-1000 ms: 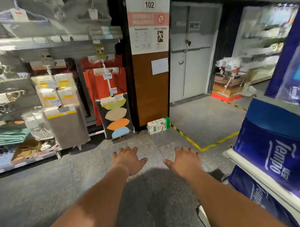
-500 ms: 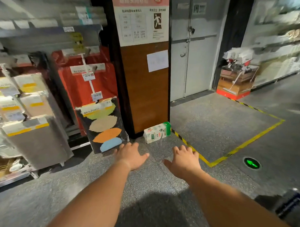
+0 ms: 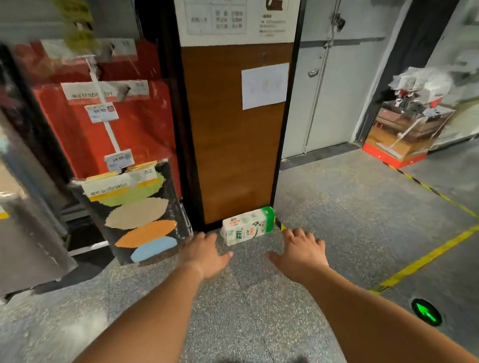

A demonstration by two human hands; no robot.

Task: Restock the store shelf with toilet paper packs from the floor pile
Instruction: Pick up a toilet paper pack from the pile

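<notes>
Toilet paper pack on the floor, both hands reaching

Toilet paper pack (image 3: 247, 225) lies on its side on the speckled floor (image 3: 340, 212), against the foot of the brown pillar (image 3: 234, 132). Left hand (image 3: 203, 254) and right hand (image 3: 302, 254) hover just short of it, fingers spread, holding nothing. A patterned mat (image 3: 139, 218) stands left of the left hand; a yellow floor line (image 3: 431, 256) runs off to the right.
</notes>
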